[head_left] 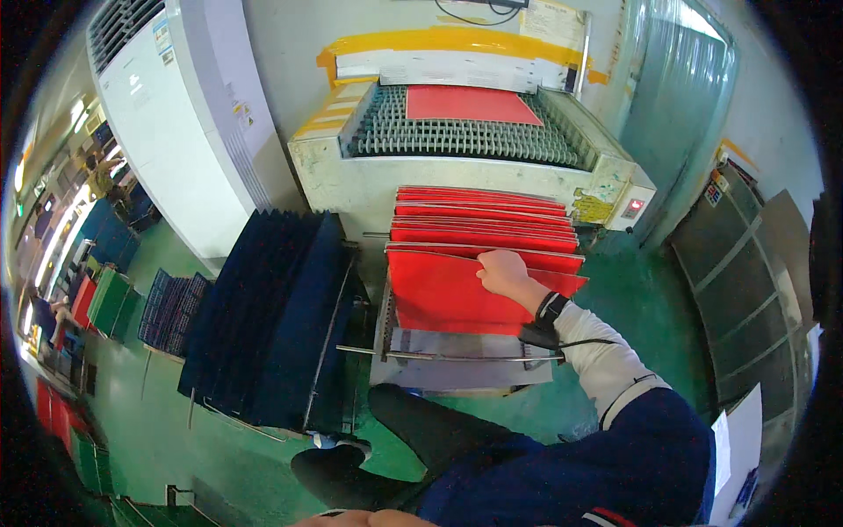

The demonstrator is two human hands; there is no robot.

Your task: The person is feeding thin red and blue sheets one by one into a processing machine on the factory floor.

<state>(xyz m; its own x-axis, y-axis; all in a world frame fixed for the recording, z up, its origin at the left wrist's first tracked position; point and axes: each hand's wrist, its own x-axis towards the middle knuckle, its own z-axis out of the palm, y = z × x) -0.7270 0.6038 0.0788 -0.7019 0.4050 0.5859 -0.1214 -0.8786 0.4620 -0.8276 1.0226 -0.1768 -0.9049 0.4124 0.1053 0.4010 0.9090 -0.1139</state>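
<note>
My right hand point(506, 272) is closed on the top edge of the front red sheet point(457, 292), with the fingertips partly hidden behind it. That sheet leans slightly askew in a metal rack point(448, 357), in front of several more upright red sheets point(483, 209). A band and a dark device with a cable sit at my right wrist. At the lower edge of the picture, only a strip of what looks like my left hand point(369, 519) shows. Its fingers are mostly cut off, and nothing held can be made out.
Behind the rack stands a roller conveyor machine point(474, 145) carrying one flat red sheet point(470, 104); its switch point(632, 208) glows red. Dark blue panels point(263, 316) fill a rack at left, beside a tall white cabinet unit point(167, 114). Grey framed panels point(742, 281) lean at right.
</note>
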